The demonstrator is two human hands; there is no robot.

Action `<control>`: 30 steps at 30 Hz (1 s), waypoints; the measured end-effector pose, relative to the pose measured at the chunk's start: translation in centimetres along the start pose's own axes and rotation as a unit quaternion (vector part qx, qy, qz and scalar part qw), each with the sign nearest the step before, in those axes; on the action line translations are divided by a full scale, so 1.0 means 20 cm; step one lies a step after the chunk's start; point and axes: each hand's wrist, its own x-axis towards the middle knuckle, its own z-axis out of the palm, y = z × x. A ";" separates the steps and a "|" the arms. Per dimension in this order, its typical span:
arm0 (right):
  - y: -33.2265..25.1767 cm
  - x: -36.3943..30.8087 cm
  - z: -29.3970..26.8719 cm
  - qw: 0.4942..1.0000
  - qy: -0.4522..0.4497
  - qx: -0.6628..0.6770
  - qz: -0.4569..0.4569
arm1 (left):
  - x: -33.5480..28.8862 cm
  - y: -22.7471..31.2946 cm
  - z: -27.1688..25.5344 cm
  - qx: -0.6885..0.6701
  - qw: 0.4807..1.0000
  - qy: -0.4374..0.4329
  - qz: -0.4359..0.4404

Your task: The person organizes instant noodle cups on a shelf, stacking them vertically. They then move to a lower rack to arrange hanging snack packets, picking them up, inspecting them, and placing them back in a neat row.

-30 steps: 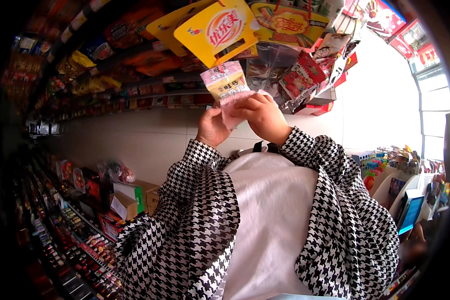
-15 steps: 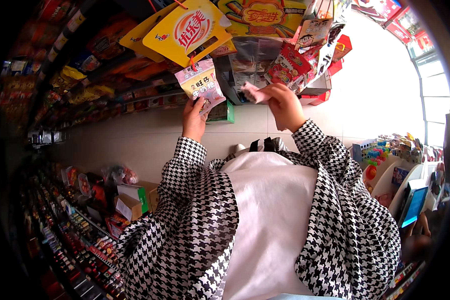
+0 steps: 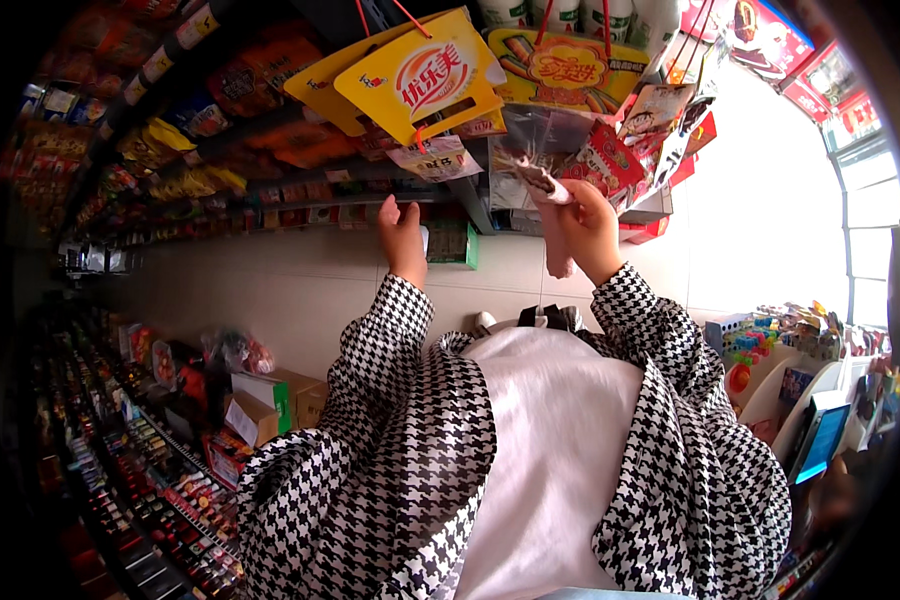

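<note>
My right hand [image 3: 592,228] grips a pink cloth [image 3: 558,245] — my left hand [image 3: 404,245] half-spread, empty. Small packet [image 3: 438,160] hangs just beyond it.

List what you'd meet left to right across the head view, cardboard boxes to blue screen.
Cardboard boxes → left hand → green-edged box on the floor → pink cloth → right hand, gripping that cloth → blue screen.
</note>
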 end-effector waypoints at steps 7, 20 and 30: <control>-0.48 0.42 0.05 0.955 0.090 -0.081 -0.272 | 0.06 0.53 0.17 0.031 0.969 -0.028 0.245; -0.27 0.53 0.45 0.941 -0.070 -0.087 -0.318 | 0.05 0.70 0.35 0.014 0.958 -0.085 0.274; -0.34 0.42 0.04 0.983 0.039 -0.059 -0.167 | -0.08 0.70 0.22 0.010 0.967 -0.142 0.213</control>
